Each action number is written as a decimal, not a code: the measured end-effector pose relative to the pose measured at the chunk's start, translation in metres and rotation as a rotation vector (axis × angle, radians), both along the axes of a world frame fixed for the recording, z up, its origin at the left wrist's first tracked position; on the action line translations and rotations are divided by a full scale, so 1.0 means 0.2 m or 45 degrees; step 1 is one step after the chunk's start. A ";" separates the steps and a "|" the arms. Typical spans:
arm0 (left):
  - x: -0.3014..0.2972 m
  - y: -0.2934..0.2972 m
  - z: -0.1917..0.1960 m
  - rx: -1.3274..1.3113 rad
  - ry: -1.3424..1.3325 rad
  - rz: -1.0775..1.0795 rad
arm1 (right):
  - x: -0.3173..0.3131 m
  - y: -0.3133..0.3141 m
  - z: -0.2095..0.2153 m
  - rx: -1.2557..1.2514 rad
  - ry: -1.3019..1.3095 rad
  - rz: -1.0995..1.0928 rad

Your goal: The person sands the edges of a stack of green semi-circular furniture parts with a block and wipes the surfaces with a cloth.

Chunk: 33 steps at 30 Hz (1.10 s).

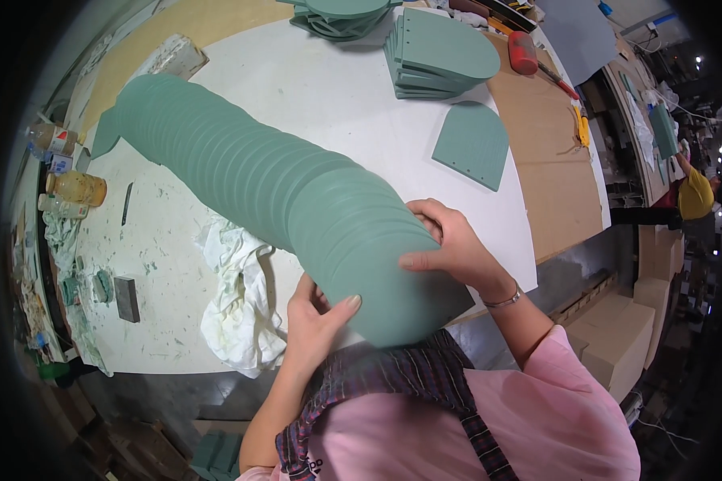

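Observation:
A long overlapping row of green round-ended panels (pixel 241 164) runs from the far left of the table down to my body. At the near end, my left hand (pixel 317 317) grips the left edge of the green panels, thumb on top and fingers curled beneath. On the opposite edge my right hand (pixel 453 248) holds them the same way, its thumb lying on the top panel (pixel 401 301). How many panels lie between the fingers is hidden. Beside my left hand rests a crumpled white cloth (pixel 241 301) with green stains.
One loose panel (pixel 475 144) lies right of the row, below a stack of panels (pixel 445 52); another pile (pixel 341 20) stands at the back. A red cylinder (pixel 523 53), yellow cutter (pixel 582 126), dark block (pixel 127 299) and bottles (pixel 79 188) line the table's sides. Another person (pixel 696 192) is far right.

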<state>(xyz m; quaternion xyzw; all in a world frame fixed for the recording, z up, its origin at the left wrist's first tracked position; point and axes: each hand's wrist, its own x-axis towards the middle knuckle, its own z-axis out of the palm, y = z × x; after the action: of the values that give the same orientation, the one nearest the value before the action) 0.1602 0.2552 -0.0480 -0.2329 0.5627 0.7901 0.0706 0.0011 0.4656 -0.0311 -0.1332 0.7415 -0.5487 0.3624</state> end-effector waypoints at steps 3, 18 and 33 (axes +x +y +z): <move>-0.02 0.00 -0.02 -0.020 0.008 -0.009 | -0.01 0.00 -0.02 -0.006 0.026 -0.020; 0.01 0.06 -0.04 -0.060 -0.023 0.014 | -0.04 0.03 -0.06 -0.199 -0.271 0.004; -0.05 0.03 0.01 -0.825 -0.219 -0.140 | -0.03 0.01 -0.40 -0.262 0.146 0.037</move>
<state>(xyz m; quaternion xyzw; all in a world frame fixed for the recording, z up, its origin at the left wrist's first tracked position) 0.1494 0.2606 -0.0453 -0.2784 0.7881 0.5428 0.0824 -0.0046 0.4679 -0.1101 -0.2116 0.6988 -0.6080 0.3119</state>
